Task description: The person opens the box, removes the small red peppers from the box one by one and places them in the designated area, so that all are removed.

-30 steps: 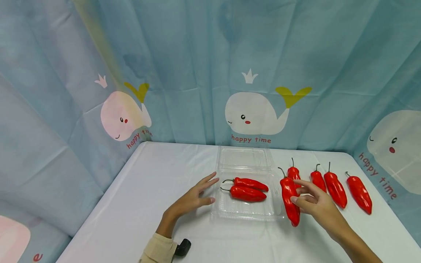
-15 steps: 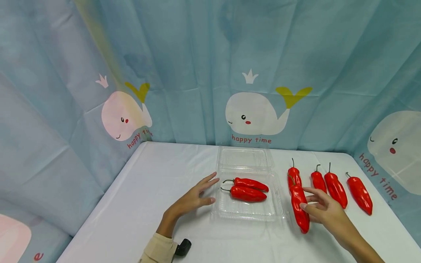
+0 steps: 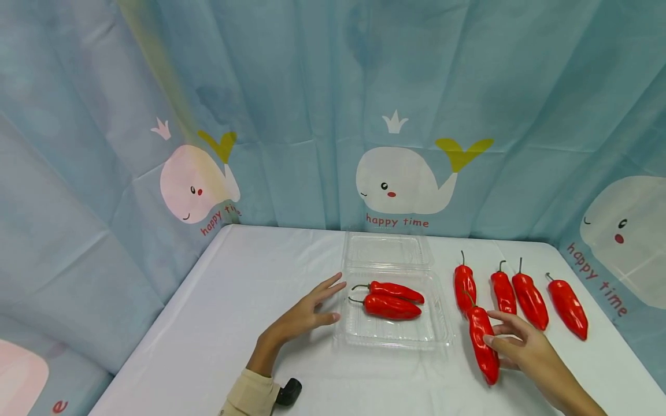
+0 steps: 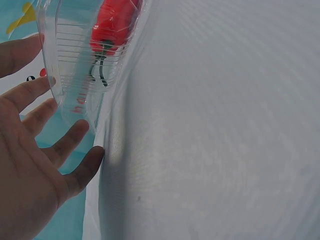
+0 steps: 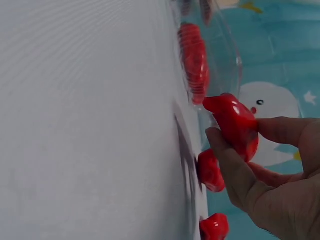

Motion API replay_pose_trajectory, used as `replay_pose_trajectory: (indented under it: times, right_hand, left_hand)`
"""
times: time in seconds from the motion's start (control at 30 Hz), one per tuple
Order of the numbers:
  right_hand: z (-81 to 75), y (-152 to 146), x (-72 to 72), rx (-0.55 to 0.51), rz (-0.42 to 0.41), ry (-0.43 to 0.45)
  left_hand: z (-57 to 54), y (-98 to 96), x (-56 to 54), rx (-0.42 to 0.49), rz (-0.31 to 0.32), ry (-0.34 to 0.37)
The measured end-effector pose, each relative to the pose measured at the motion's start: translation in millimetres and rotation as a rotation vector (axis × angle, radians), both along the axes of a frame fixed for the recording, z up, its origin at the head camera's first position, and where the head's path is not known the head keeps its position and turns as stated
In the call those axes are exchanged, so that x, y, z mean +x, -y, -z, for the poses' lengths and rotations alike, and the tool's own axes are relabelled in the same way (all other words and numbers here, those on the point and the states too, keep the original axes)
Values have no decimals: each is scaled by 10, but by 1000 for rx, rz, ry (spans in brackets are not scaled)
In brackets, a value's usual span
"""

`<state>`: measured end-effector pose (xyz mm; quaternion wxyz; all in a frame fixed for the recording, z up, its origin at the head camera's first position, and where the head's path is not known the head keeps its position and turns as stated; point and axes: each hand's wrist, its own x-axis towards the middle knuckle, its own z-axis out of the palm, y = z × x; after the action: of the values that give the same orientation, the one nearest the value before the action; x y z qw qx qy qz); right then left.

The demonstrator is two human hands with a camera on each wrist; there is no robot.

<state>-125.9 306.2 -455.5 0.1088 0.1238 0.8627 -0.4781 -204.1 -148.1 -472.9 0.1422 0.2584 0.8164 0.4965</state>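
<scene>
My right hand (image 3: 528, 346) pinches a red pepper (image 3: 483, 346) between thumb and fingers, right of an open clear plastic container (image 3: 390, 335). In the right wrist view, this pepper (image 5: 237, 125) is apart from the tabletop. Inside the container two red peppers, an upper one (image 3: 398, 290) and a lower one (image 3: 391, 307), lie side by side with stems to the left. My left hand (image 3: 304, 313) is at the container's left side, fingers spread. The left wrist view has fingertips of the left hand (image 4: 27, 165) at the clear wall (image 4: 70, 35); firm contact is unclear.
Behind the container its lid (image 3: 386, 251) lies folded back. Several more red peppers lie on the right: one (image 3: 464, 283) just behind the held pepper, others (image 3: 503, 292) (image 3: 531, 300) (image 3: 569, 309) further right. A whale-print curtain (image 3: 312, 115) borders the white table (image 3: 250, 277).
My right hand has moved the held pepper right and toward the front edge, away from the container, uncovering more of the pepper behind. The left hand has stayed in place.
</scene>
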Motion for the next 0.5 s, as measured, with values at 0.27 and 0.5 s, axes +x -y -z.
replay_pose_trajectory:
  times: [0.27,0.5]
  right_hand:
    - [92,-58,33,1,3,54]
    - [101,-40,67,34,21,87]
  left_hand:
    - [-3,-2,10,6,1,0]
    - [-8,-3,15,11,2,4]
